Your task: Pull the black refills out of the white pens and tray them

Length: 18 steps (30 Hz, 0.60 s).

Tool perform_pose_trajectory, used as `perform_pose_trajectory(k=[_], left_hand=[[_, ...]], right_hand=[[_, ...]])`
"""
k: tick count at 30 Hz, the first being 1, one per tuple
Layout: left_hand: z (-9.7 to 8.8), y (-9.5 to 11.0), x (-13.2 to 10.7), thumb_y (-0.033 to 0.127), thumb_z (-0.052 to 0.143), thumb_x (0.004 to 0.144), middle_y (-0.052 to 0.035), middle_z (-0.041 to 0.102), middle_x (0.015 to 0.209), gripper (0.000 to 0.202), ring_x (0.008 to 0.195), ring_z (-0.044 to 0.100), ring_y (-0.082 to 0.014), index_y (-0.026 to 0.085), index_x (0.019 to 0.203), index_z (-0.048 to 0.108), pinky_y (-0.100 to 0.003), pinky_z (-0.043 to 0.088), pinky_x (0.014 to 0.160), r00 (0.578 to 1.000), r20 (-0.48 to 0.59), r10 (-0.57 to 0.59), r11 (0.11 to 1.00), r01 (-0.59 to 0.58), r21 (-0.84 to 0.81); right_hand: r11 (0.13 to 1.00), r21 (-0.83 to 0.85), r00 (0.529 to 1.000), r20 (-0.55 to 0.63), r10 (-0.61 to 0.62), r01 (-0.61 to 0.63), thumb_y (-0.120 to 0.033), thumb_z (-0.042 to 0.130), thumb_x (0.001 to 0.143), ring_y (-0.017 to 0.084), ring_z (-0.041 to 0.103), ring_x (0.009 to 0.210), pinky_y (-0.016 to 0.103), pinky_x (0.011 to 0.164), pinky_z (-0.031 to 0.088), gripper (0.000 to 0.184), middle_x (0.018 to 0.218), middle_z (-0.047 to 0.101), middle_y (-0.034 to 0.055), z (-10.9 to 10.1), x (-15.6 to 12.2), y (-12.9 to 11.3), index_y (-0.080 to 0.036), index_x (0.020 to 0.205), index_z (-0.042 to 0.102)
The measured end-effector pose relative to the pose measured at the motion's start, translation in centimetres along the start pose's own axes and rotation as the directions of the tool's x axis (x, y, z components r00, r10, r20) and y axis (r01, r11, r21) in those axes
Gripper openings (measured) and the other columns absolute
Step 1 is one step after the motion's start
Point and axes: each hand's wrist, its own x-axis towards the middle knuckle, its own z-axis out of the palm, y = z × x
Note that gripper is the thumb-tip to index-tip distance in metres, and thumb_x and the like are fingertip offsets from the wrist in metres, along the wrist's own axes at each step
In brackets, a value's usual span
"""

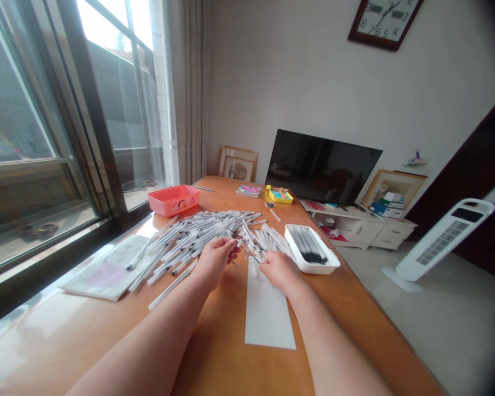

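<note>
A large heap of white pen barrels (198,234) lies across the middle of the wooden table (214,352). My left hand (215,258) is at the near edge of the heap, fingers curled around a pen barrel with a thin dark refill tip showing by the fingertips. My right hand (278,268) rests just right of it, fingers pinched on pen parts at the top end of a white paper strip (268,308). A white tray (311,248) holding several dark refills sits right beside my right hand.
A pink plastic box (174,199) stands at the far left of the table. A paper sheet (111,269) lies near the window. A small book (248,191) and a yellow box (279,194) sit at the far end. A white fan (441,242) stands on the floor to the right.
</note>
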Motion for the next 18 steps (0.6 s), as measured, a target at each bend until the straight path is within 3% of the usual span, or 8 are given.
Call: perform_pose_trajectory(k=[10, 18], left_hand=[[0.3, -0.6, 0.0, 0.047, 0.074, 0.071, -0.0096, 0.072, 0.082, 0.032, 0.066, 0.060, -0.0162, 0.017, 0.081, 0.067, -0.031, 0.040, 0.064, 1.000, 0.023, -0.012, 0.998, 0.011, 0.067], [0.6, -0.9, -0.3, 0.045, 0.071, 0.075, -0.0080, 0.070, 0.078, 0.030, 0.067, 0.059, -0.0160, 0.016, 0.082, 0.068, -0.031, 0.042, 0.066, 0.997, 0.075, 0.006, 0.994, -0.014, 0.106]], right_hand=[[0.953, 0.299, 0.998, 0.001, -0.060, 0.057, -0.028, 0.060, 0.070, 0.013, 0.045, 0.050, 0.024, 0.046, 0.025, 0.014, 0.051, 0.050, -0.0027, 0.4, 1.1, 2.8, -0.020, 0.059, 0.058], [0.844, 0.520, 0.991, -0.064, -0.118, 0.134, -0.032, 0.059, 0.072, 0.012, 0.048, 0.056, 0.022, 0.051, 0.035, 0.016, 0.059, 0.055, -0.0035, 0.7, 0.9, 2.0, -0.018, 0.076, 0.064]])
